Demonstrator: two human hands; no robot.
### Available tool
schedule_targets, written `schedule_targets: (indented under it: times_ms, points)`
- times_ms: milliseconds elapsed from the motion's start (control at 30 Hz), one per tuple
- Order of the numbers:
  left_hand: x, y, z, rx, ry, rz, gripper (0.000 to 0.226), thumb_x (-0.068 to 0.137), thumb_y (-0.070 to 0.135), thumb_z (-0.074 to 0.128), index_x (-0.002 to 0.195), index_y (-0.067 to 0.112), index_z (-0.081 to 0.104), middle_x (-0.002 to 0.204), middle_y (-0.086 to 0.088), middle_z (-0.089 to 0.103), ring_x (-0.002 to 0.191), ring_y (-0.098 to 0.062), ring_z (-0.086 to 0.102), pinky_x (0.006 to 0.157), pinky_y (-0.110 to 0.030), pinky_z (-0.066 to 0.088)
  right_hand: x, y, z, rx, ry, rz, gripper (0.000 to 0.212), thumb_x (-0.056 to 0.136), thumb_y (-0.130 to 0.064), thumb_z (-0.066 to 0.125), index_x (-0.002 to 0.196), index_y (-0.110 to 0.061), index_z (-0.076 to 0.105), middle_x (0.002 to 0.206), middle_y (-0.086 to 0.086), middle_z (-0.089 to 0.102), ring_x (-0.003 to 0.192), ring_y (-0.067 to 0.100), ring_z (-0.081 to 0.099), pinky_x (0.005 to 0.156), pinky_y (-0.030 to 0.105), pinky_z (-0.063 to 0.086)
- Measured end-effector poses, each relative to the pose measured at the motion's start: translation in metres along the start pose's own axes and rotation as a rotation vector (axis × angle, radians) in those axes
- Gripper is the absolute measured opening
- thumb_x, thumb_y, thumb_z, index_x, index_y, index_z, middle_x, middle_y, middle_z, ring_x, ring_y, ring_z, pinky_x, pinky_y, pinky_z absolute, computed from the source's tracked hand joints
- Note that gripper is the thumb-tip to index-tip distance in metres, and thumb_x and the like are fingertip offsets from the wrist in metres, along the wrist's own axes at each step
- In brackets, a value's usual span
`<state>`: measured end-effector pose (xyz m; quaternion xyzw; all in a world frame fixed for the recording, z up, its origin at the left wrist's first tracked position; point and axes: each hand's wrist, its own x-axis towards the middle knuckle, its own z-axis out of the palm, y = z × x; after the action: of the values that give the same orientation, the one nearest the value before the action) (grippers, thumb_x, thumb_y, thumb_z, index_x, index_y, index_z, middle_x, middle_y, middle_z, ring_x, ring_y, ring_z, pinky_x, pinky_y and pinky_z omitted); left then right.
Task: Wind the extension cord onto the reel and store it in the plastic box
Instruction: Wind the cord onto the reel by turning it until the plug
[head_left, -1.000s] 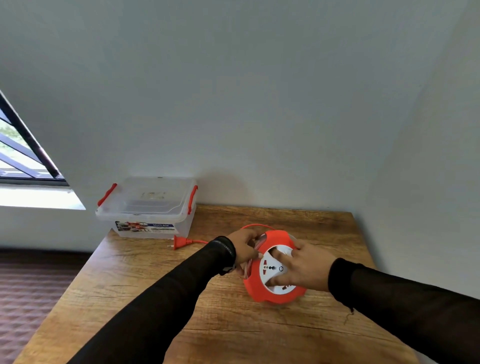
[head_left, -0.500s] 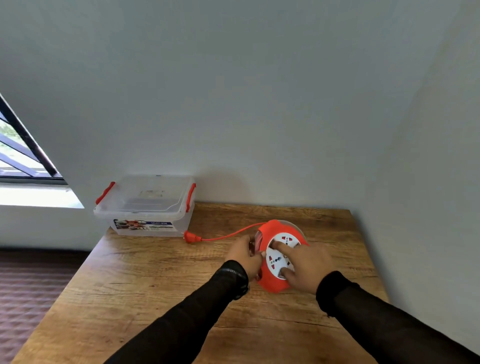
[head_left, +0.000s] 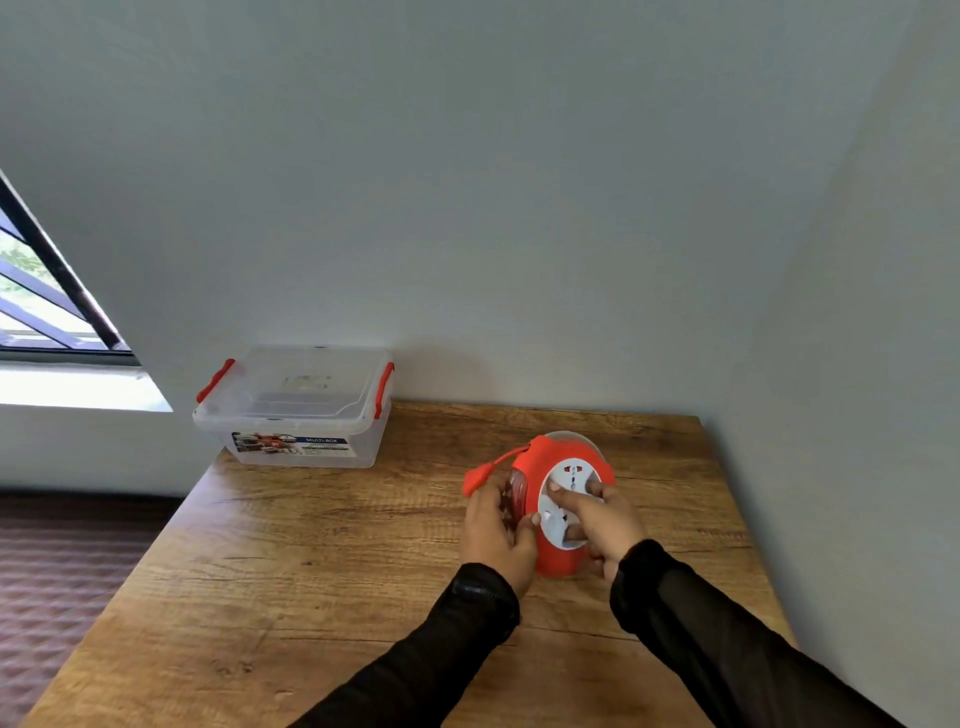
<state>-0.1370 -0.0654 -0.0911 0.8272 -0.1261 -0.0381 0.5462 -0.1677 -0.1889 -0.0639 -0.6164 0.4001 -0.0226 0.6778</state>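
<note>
An orange cord reel (head_left: 540, 457) with a white socket face (head_left: 563, 480) stands on edge on the wooden table (head_left: 311, 571). My left hand (head_left: 496, 530) grips its left rim. My right hand (head_left: 605, 519) presses its fingers on the socket face. The orange plug (head_left: 475, 479) sits right at the reel's left side, just above my left hand, with only a short bit of orange cord (head_left: 501, 458) showing. The clear plastic box (head_left: 296, 405) with red latches stands lid-on at the table's far left corner.
Grey walls close the table in at the back and right (head_left: 857, 415). A window (head_left: 41, 306) is at the left. Patterned floor (head_left: 62, 561) lies beyond the table's left edge.
The plug has travelled from near the box across the table to the reel as the cord wound in. My right hand turned on the socket face.
</note>
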Motion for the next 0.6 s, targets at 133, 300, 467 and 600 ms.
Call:
schedule_targets:
  times_ms: [133,300,467,600]
  points:
    - [0.006,0.0,-0.005,-0.096,-0.032,-0.089,0.048,0.082,0.007,0.065,0.127,0.015,0.051,0.114,0.0,0.057,0.103,-0.02,0.059,0.087,-0.028,0.053,-0.005,-0.007,-0.005,-0.148,-0.075,0.004,0.072,0.085,-0.034,0.069,0.144,-0.017,0.032,0.12,0.016,0.061,0.054,0.009,0.049,0.034,0.016,0.034]
    - [0.015,-0.004,-0.024,-0.246,-0.158,-0.224,0.037,0.082,0.005,0.068,0.114,0.017,0.054,0.102,-0.007,0.063,0.08,-0.03,0.065,0.07,-0.043,0.059,-0.009,-0.008,-0.026,-1.014,0.051,-0.467,0.046,0.085,-0.034,0.065,0.126,-0.019,0.05,0.115,0.001,0.061,0.091,0.013,0.06,0.064,0.021,0.044]
    - [0.039,0.002,-0.045,-0.177,-0.362,-0.227,0.04,0.086,0.003,0.063,0.124,0.012,0.055,0.096,-0.005,0.062,0.075,-0.021,0.062,0.054,-0.023,0.055,-0.002,-0.014,-0.049,-1.658,-0.231,-1.158,0.05,0.084,-0.023,0.065,0.131,-0.031,0.048,0.149,0.009,0.034,0.112,0.028,0.055,0.075,0.032,0.051]
    - [0.056,0.009,-0.051,0.0,-0.526,-0.217,0.047,0.088,0.008,0.061,0.134,0.015,0.049,0.104,0.0,0.062,0.072,-0.006,0.06,0.043,-0.01,0.045,0.003,-0.021,-0.052,-1.941,-0.553,-1.197,0.068,0.087,-0.002,0.058,0.14,-0.037,0.032,0.153,0.017,0.022,0.126,0.04,0.041,0.079,0.042,0.048]
